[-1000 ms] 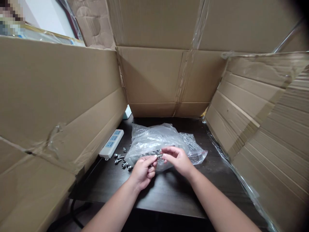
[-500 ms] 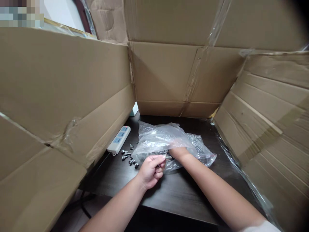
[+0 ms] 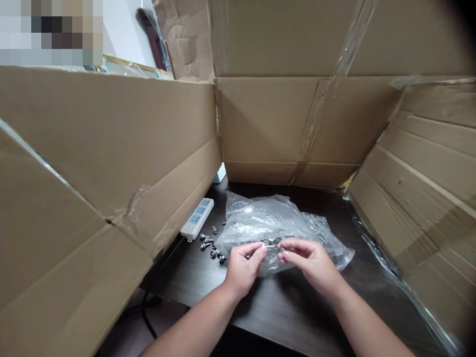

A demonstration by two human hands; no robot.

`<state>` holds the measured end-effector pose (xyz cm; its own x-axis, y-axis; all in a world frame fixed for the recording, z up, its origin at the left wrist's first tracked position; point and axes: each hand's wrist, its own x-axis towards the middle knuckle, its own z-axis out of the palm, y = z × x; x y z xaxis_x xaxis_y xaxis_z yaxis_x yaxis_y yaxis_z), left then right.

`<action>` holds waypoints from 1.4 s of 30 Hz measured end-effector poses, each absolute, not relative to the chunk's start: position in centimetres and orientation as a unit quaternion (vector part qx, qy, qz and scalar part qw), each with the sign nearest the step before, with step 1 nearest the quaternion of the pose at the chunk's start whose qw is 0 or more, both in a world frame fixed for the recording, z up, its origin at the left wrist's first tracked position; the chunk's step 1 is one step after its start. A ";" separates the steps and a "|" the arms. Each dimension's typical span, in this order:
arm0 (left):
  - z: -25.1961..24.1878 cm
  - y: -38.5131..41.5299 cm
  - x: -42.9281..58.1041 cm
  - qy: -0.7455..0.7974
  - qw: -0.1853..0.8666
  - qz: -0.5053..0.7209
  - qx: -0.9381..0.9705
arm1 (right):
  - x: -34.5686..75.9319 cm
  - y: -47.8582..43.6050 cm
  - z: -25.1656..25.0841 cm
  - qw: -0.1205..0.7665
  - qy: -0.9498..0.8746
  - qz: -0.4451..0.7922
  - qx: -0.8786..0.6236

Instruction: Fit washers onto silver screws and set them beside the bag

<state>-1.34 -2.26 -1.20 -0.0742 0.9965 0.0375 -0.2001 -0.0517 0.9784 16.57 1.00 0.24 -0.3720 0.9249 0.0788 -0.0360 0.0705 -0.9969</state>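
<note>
My left hand (image 3: 243,267) pinches a small silver bolt (image 3: 271,246) between thumb and forefinger, its shank pointing right. Facing it, my right hand (image 3: 312,260) has thumb and fingertips closed on a tiny dark metal piece (image 3: 281,250), too small to name surely. A narrow gap separates the two pieces. Both hands are over the near edge of a clear plastic bag (image 3: 264,213), where metal parts show in the opening. Several assembled bolts (image 3: 207,243) with dark, thick heads lie loose left of the bag.
A white power strip (image 3: 198,218) rests by the left cardboard wall (image 3: 148,134). More cardboard encloses the back (image 3: 267,124) and the right side (image 3: 427,168). Another clear bag (image 3: 330,233) with metal parts lies at the right on the dark table (image 3: 186,277).
My right hand has come out of the plastic bag with a tiny metal piece and now faces the bolt in my left hand. The view has shifted slightly.
</note>
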 end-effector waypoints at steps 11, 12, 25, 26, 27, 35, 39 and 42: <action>-1.1 -1.9 -1.4 0.483 0.435 0.537 0.538 | 14.8 -0.3 -0.6 0.521 -0.589 0.504 -0.358; -1.0 -1.9 -1.3 0.482 0.434 0.538 0.538 | 14.8 -0.2 -0.7 0.521 -0.598 0.494 -0.357; -1.4 -1.5 -1.2 0.480 0.406 0.549 0.551 | 14.9 0.4 -1.5 0.545 -0.626 0.437 -0.347; -1.4 -1.6 -1.2 0.480 0.400 0.546 0.558 | 14.9 0.4 -1.6 0.545 -0.627 0.436 -0.345; -1.4 -1.6 -1.2 0.479 0.390 0.544 0.567 | 14.9 0.4 -1.6 0.546 -0.627 0.438 -0.342; -1.3 -1.8 -1.3 0.453 0.284 0.546 0.645 | 14.7 0.0 -1.5 0.510 -0.597 0.495 -0.371; -1.5 -1.9 -1.2 0.462 0.325 0.547 0.619 | 14.7 0.3 -1.5 0.458 -0.569 0.553 -0.401; -1.8 -1.8 -1.2 0.478 0.373 0.546 0.578 | 15.1 0.6 -1.4 0.474 -0.536 0.589 -0.376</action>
